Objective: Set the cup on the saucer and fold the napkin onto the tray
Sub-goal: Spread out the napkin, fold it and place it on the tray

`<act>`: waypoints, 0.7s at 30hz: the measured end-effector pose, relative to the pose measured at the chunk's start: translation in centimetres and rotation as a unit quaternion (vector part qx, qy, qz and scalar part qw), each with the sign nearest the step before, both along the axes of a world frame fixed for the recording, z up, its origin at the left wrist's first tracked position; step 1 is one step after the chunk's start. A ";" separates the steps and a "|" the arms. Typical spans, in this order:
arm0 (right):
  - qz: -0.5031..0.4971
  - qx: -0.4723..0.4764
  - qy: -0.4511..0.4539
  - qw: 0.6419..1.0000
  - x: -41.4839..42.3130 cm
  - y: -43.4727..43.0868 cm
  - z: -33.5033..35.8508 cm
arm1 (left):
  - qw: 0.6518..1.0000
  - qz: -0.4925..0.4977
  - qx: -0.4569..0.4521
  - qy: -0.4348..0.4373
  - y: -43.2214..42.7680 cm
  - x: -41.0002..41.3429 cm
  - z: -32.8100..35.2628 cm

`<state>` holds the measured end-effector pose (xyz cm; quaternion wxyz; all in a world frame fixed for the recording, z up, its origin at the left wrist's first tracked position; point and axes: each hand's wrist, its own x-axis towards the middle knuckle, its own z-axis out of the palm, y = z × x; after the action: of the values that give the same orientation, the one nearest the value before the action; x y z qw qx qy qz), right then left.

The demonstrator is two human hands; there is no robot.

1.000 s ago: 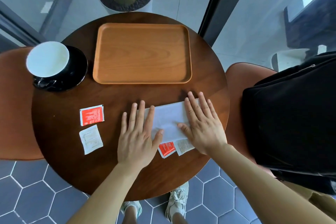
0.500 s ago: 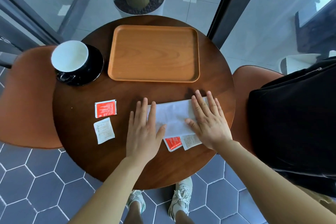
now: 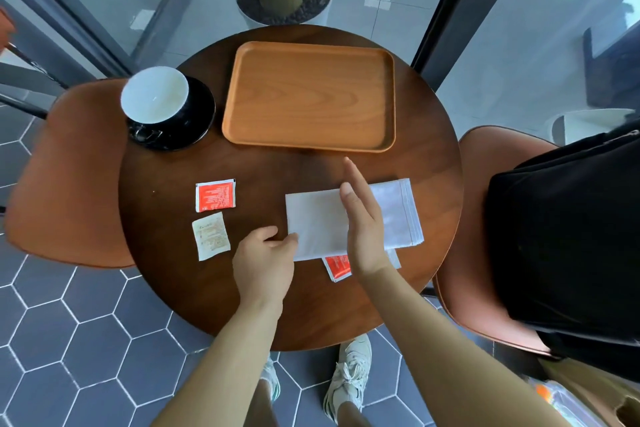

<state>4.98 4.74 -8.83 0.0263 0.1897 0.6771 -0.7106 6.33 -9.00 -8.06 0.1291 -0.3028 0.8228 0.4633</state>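
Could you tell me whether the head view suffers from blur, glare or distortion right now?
Head view: wide-angle bending curves the round dark wooden table and dark door frames; right hand slightly motion-smeared; soft daylight sheen on the rectangular wooden tray; folded white napkin stays legible.

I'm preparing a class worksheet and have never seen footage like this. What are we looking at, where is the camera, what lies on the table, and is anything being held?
The one camera sits on a person's head, looking down at their bare hands. On the round table lie a wooden tray, a cup already on its black saucer, some small sachets, and a white napkin. The left hand pinches the napkin's near left corner; the right hand stands edge-on along its middle, holding nothing.
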 end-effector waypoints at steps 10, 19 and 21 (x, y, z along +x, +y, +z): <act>0.004 -0.004 0.004 1.000 0.1 0.0 -1.2 | 0.996 0.018 0.076 -0.034 0.4 -1.2 -0.1; -0.008 -0.027 0.019 0.999 1.2 -0.1 -1.2 | 0.997 0.022 0.077 0.016 0.7 -1.1 -0.1; -0.019 -0.039 0.027 0.999 0.9 0.1 -0.9 | 0.996 0.032 0.073 0.030 0.8 -0.9 0.1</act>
<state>5.92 4.81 -9.71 0.0023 0.1822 0.6459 -0.7414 5.40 -8.21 -7.94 0.1113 -0.3045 0.7802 0.5350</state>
